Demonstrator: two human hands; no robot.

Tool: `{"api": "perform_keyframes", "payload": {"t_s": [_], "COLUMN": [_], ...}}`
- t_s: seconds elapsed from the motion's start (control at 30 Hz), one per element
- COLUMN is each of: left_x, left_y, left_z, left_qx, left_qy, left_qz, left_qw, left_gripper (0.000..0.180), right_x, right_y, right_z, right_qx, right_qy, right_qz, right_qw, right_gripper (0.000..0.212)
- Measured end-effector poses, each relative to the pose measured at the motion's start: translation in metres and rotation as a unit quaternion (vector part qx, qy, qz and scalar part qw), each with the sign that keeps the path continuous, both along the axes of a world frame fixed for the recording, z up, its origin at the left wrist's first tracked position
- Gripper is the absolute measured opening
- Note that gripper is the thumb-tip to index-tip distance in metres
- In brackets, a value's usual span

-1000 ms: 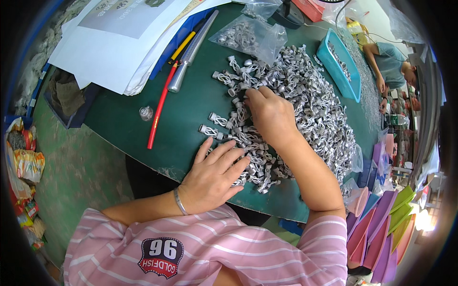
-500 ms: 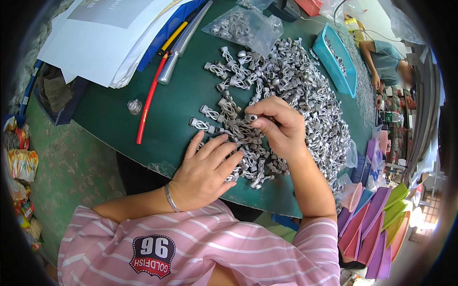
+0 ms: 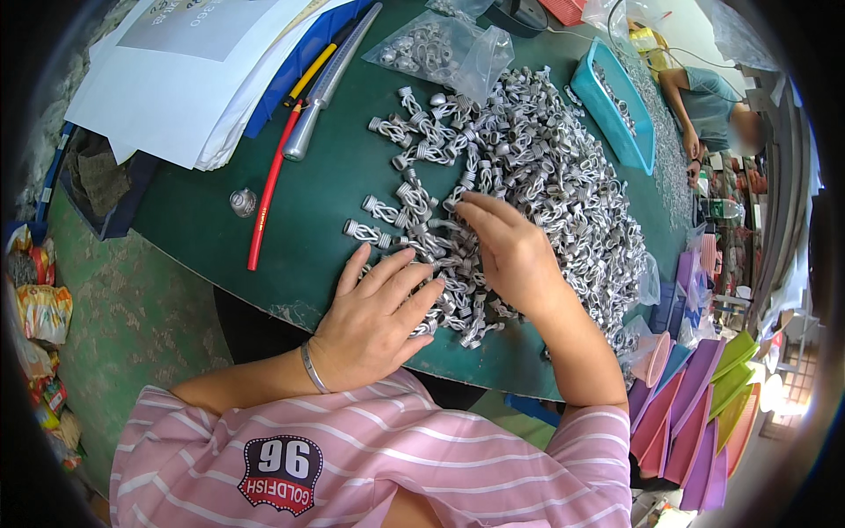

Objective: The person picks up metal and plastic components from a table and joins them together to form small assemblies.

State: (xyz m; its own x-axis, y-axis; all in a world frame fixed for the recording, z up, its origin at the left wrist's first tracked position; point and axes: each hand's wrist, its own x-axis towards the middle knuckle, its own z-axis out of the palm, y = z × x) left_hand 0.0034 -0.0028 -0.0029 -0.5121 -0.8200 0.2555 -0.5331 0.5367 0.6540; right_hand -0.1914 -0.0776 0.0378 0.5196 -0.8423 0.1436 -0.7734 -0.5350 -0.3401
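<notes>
A big heap of small silver-grey metal parts point(image 3: 563, 167), with ribbed round ends and looped wire-like bodies, covers the middle of the green table point(image 3: 211, 202). My left hand point(image 3: 374, 304) lies palm down over the heap's near left edge, fingers spread on several parts. Over the heap's left middle, my right hand point(image 3: 515, 255) reaches in with its fingers bent together and pointing down. Its fingertips touch the parts; its thumb and whatever it pinches are hidden. A few single parts point(image 3: 365, 233) lie left of the heap.
Left on the table are a red pencil point(image 3: 268, 202), a tapered metal rod point(image 3: 321, 101), a yellow-black pen point(image 3: 312, 75), a small clear round object point(image 3: 243, 202) and papers point(image 3: 158, 97). Beyond the heap are a parts bag point(image 3: 440, 53) and turquoise basket point(image 3: 616, 110). A person point(image 3: 709, 106) stands far right.
My right hand, which pinched a small silver part above the heap, has turned and lowered its fingers into the heap. That part no longer shows. My left hand stays nearly in place.
</notes>
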Motion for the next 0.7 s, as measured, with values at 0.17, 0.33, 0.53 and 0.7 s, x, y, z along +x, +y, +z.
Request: {"api": "perform_keyframes", "payload": {"t_s": [0.17,0.33,0.53,0.7], "left_x": [0.000,0.000,0.001,0.002], "left_y": [0.001,-0.001,0.000,-0.001], "left_z": [0.000,0.000,0.000,-0.001], "left_qx": [-0.001,-0.002,0.001,0.001], "left_qy": [0.000,0.008,0.009,0.018], "left_qz": [0.002,-0.003,0.003,0.001], "left_qw": [1.000,1.000,1.000,1.000], "left_gripper": [0.056,0.056,0.055,0.055], "right_x": [-0.007,-0.004,-0.008,-0.024], "right_y": [-0.031,-0.067,-0.080,-0.064], "right_z": [0.013,0.007,0.011,0.009], "right_qx": [-0.072,-0.140,-0.135,-0.134], "right_qy": [0.052,0.321,0.242,0.064], "right_qz": [-0.016,-0.084,-0.058,-0.074], "right_qw": [0.996,0.933,0.959,0.986], "right_gripper": [0.018,0.013,0.004,0.005]}}
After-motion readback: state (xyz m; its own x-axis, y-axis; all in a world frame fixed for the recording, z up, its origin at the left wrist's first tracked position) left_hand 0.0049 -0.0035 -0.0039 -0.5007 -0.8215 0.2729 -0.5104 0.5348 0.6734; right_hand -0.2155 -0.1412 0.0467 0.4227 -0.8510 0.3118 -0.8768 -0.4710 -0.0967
